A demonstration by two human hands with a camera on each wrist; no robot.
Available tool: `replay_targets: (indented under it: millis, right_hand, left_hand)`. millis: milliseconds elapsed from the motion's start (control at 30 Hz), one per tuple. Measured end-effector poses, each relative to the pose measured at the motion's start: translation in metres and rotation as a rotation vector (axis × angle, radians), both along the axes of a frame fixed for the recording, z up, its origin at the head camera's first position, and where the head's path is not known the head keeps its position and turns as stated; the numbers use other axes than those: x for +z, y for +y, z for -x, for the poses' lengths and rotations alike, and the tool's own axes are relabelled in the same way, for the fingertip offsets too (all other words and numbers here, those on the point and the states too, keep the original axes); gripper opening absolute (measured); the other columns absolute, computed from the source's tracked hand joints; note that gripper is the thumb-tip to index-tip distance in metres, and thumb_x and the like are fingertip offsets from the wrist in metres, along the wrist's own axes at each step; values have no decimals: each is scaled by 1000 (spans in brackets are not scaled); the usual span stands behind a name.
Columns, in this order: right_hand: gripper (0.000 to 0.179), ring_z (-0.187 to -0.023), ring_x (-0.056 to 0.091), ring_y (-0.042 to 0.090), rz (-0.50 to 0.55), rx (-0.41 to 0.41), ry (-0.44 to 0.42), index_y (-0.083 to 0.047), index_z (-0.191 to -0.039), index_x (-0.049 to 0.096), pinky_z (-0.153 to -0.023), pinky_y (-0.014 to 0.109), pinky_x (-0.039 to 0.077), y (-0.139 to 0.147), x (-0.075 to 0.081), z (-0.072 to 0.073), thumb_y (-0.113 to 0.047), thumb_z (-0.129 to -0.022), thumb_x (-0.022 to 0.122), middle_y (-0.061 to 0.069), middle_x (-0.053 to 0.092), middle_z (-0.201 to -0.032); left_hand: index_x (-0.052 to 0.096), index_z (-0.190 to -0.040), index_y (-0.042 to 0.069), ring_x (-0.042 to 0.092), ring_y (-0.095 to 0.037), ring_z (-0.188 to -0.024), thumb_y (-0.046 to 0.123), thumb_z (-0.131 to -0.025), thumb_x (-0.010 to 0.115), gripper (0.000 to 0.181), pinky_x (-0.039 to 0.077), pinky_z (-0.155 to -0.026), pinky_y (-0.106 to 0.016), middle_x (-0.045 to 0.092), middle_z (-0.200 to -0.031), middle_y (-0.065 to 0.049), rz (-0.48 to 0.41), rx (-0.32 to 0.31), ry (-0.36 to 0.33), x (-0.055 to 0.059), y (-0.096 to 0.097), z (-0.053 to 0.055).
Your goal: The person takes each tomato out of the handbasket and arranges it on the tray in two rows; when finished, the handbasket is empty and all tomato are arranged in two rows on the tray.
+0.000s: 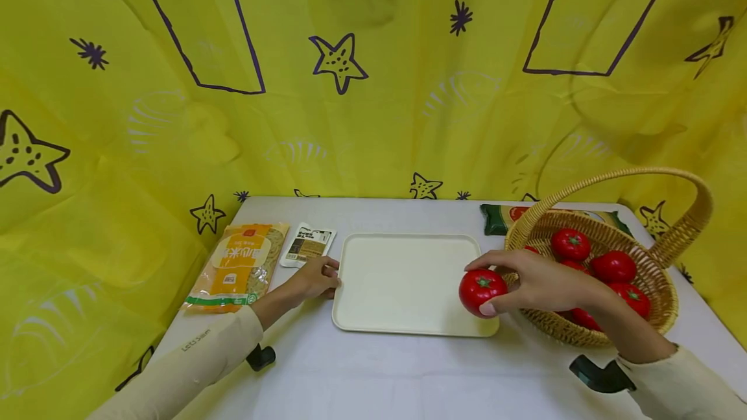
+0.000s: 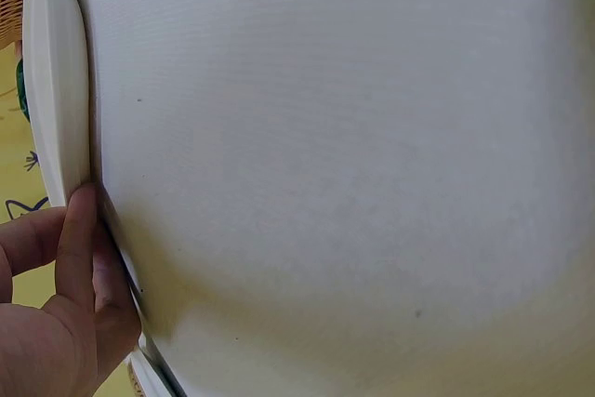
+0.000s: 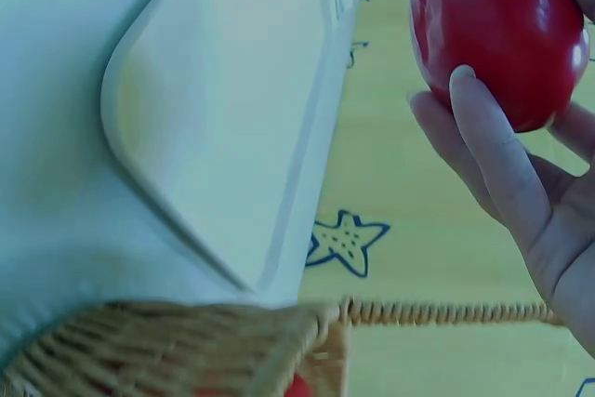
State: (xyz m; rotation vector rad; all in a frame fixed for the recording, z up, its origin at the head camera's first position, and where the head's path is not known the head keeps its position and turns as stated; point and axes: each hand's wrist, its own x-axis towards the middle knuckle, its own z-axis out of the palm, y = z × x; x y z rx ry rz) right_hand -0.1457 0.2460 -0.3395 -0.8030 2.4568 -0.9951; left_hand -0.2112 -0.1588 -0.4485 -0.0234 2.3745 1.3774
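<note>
My right hand (image 1: 545, 280) holds a red tomato (image 1: 480, 291) with a green stem top between thumb and fingers, over the right edge of a cream rectangular tray (image 1: 408, 284). In the right wrist view the tomato (image 3: 497, 34) is raised, with fingertips against its underside. At the tray's left rim, my left hand (image 1: 315, 277) pinches the edge. The left wrist view shows thumb and fingers (image 2: 76, 230) at that rim (image 2: 60, 90). Beside my right forearm, a wicker basket (image 1: 665, 297) with a tall handle contains several more tomatoes (image 1: 614, 266), some partly hidden by the hand.
Left of the tray lie an orange noodle bag (image 1: 233, 264) and a small white-and-brown packet (image 1: 308, 245). A green packet (image 1: 495, 219) lies behind the basket. The white table (image 1: 379, 374) meets a yellow patterned curtain (image 1: 379, 135) at the back.
</note>
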Motion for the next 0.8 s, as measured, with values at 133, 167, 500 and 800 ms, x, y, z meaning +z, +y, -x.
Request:
replay_targets:
  millis: [133,167,500,800]
  right_hand:
    - [53,-108,59,31,39,-16,-15,-13,-131,60,-76,26,61,-11,-5,6,-33,-85,80,11,62,-127]
    - [53,-108,59,31,50,-18,-20,-13,-131,60,-76,26,61,-13,-6,8,-32,-86,80,11,62,-127]
    - [57,-113,57,33,116,-55,-52,-9,-134,58,-79,27,61,-39,-15,24,-29,-85,80,14,58,-130]
    - [63,-116,54,34,124,-109,-50,-7,-136,56,-80,32,62,-57,-20,40,-30,-83,82,15,57,-133]
  left_hand:
    - [55,-125,-9,59,-16,-71,-7,-89,64,36,61,-64,-26,55,-89,-8,-11,7,5,-1,0,0]
    - [55,-124,-9,59,-16,-71,-7,-89,64,36,61,-64,-26,55,-89,-8,-12,7,8,-1,0,0]
    - [56,-126,-8,59,-17,-73,-7,-90,64,37,62,-66,-27,55,-91,-8,-22,25,-5,-2,-1,0]
    - [54,-127,-9,58,-17,-76,-7,-90,64,37,63,-68,-29,55,-92,-9,-46,27,-5,1,-1,-3]
